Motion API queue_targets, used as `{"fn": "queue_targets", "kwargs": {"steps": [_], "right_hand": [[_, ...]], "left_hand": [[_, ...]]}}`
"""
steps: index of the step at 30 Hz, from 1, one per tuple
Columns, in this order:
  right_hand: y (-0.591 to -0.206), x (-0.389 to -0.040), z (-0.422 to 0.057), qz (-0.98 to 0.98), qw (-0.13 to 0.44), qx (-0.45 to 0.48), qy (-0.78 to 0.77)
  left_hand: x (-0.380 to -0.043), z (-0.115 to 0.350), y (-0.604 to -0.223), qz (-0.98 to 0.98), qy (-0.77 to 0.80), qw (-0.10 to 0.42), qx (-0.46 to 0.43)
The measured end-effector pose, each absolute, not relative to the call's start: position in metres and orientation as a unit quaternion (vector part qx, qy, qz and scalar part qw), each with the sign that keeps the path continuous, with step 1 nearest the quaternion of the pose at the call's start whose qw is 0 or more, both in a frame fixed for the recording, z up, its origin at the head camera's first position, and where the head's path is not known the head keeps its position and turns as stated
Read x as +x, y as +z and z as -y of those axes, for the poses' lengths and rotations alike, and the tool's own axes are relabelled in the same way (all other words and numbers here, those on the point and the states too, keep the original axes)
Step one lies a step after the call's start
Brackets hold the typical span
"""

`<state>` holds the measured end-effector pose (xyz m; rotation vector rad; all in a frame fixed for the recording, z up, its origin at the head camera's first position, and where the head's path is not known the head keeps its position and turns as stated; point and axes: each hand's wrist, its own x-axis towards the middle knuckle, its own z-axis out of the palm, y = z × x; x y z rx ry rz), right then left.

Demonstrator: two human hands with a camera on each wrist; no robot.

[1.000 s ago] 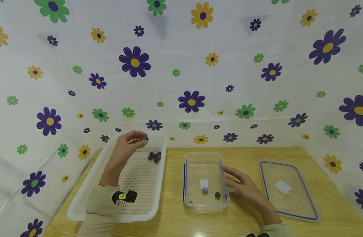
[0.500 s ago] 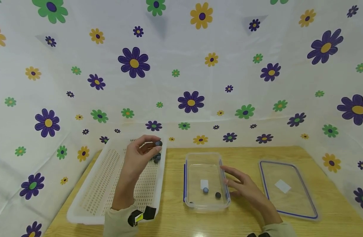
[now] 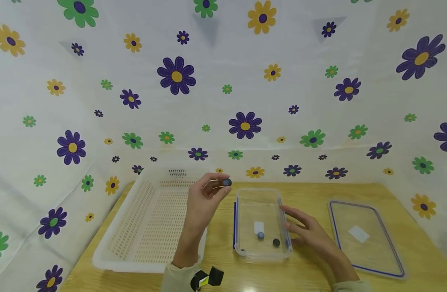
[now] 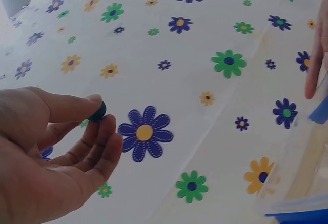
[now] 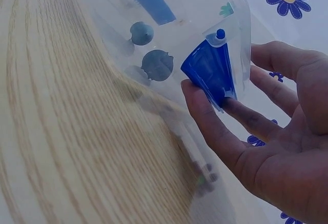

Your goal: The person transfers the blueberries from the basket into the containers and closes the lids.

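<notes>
My left hand point(image 3: 203, 205) pinches a dark blueberry point(image 3: 227, 182) between thumb and fingertips, above the gap between the white basket point(image 3: 112, 265) and the clear food container point(image 3: 259, 256). The same blueberry point(image 4: 97, 111) shows at the fingertips in the left wrist view. My right hand point(image 3: 312, 233) rests its extended fingers against the container's right side, touching the blue latch point(image 5: 210, 70) there. Inside the container lie a paler blueberry point(image 3: 261, 235), a dark blueberry point(image 3: 276, 242) and a partly hidden one near the front left corner.
A clear lid point(image 3: 367, 239) with a blue seal and a white label lies flat on the wooden table point(image 3: 267, 278), right of the container. The perforated basket stands at the left. A flower-printed cloth point(image 3: 216, 109) rises behind and at both sides.
My left hand has moved right with the blueberry, from over the basket to past its right edge. The right hand stays at the container. The head view has shifted slightly.
</notes>
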<state>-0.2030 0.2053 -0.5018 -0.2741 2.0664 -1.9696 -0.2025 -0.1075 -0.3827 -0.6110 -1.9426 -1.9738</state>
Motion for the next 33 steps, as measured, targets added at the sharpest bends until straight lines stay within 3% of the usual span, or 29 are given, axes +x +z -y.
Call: {"fn": "queue_targets", "kwargs": {"steps": [16, 33], "right_hand": [[-0.500, -0.200, -0.214, -0.721, 0.139, -0.088, -0.673], [-0.503, -0.203, -0.207, -0.715, 0.141, -0.095, -0.678]], "left_hand": [[-0.213, 0.046, -0.419, 0.614, -0.745, 0.165, -0.203], [-0.231, 0.033, -0.479, 0.656, -0.727, 0.110, -0.174]]}}
